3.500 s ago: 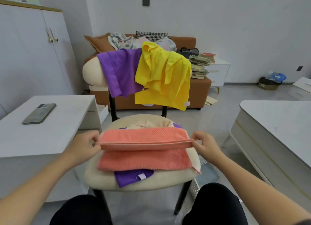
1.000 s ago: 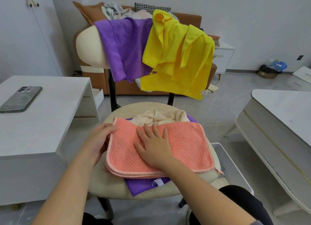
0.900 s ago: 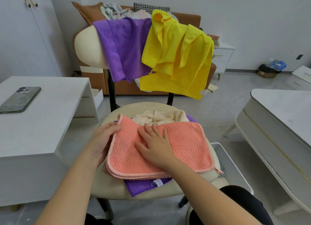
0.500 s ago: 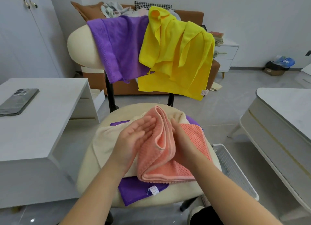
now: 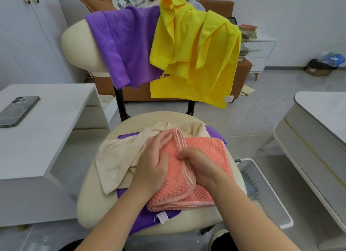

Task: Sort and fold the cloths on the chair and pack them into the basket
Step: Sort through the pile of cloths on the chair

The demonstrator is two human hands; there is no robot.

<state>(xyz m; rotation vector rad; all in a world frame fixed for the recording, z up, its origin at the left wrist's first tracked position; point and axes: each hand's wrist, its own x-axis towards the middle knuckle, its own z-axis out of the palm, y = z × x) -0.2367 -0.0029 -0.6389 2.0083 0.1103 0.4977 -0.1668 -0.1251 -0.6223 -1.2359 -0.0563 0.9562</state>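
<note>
Moved: the coral waffle cloth's point(image 5: 174, 187) left half, upright between my palms half a second ago, now lies folded over its right half on the chair seat point(image 5: 89, 204).
Left hand point(image 5: 155, 164): flat, fingers straight, pressing the top flap.
Right hand point(image 5: 202, 168): fingers curled at the flap's hem; I cannot tell whether they pinch it.
Fold risk: sliding my right hand out could drag the hem and reopen the fold.
Pile risk: the beige cloth point(image 5: 116, 157) and purple cloth point(image 5: 142, 213) underneath may shift or ride along when I lift.
Basket point(image 5: 262, 187): on the floor beside the seat; a loose carry could spill the fold.
</note>
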